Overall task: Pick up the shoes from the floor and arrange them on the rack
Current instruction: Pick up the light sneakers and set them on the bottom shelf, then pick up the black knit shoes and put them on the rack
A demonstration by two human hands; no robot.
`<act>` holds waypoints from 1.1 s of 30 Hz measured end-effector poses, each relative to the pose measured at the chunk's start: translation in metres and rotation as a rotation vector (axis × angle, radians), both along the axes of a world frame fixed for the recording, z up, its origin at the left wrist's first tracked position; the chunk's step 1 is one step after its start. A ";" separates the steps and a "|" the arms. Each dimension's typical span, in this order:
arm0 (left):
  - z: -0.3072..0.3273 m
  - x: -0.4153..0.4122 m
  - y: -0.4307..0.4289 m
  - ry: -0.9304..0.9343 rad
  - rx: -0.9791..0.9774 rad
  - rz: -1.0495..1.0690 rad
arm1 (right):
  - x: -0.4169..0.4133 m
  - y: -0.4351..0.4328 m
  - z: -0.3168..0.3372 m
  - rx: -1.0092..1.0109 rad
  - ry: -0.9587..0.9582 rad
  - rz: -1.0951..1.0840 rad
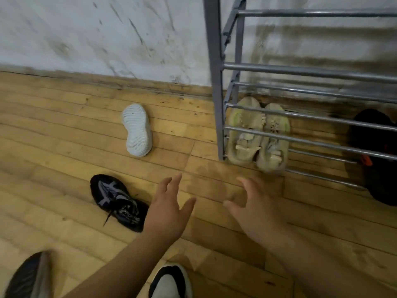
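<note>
Shoe rack: beige pair on the lowest rails, a black shoe beside it. Floor: black sneaker upright, white shoe sole-up, apart. Left hand and right hand: both spread, empty, above bare boards. Step: between pickups. Next, likely: left hand reaches for the black sneaker.

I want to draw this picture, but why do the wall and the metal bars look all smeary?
Head view: motion blur streaks the white scuffed wall and the grey metal shoe rack; both open hands, left hand and right hand, are soft-edged too. The upturned white shoe and the black knit sneaker are clearer. The wide lens bends the wooden floorboards.
</note>
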State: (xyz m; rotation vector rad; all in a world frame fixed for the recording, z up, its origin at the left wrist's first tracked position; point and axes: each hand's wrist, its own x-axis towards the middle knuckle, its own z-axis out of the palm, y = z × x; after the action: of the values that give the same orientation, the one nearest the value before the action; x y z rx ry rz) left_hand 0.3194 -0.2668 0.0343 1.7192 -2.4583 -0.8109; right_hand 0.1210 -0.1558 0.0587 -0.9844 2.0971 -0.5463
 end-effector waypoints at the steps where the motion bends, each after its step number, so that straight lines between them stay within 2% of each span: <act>1: 0.000 0.021 0.002 -0.008 -0.018 0.092 | 0.014 -0.007 0.005 0.015 -0.047 0.068; 5: -0.003 0.095 0.004 -0.052 -0.026 0.469 | 0.067 -0.046 0.014 0.042 -0.090 0.280; 8: -0.008 0.126 0.000 0.114 0.150 0.704 | 0.102 -0.071 0.012 0.067 -0.162 0.355; 11: -0.020 0.134 -0.011 0.283 0.281 0.773 | 0.129 -0.085 0.007 0.088 -0.203 0.381; 15: -0.038 0.132 -0.027 0.418 0.331 0.761 | 0.147 -0.092 -0.002 0.103 -0.193 0.402; 19: -0.055 0.126 -0.032 0.329 0.409 0.659 | 0.155 -0.095 -0.003 0.135 -0.255 0.360; 24: -0.065 0.121 -0.024 0.198 0.293 0.599 | 0.159 -0.096 -0.004 0.143 -0.239 0.333; 29: -0.052 0.113 -0.018 0.170 0.120 0.306 | 0.151 -0.086 -0.003 0.149 -0.222 0.307; 31: -0.042 0.107 -0.014 0.185 0.172 0.240 | 0.138 -0.080 0.002 0.153 -0.193 0.302; 33: -0.030 0.100 -0.010 0.264 0.308 0.284 | 0.120 -0.076 0.012 0.159 -0.171 0.302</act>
State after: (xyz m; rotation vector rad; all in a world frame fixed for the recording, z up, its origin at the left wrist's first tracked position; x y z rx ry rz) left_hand 0.4194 -0.2763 0.0044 1.8507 -1.9451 -1.3317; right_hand 0.2406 -0.2322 0.0711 -1.0955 1.7696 -0.2941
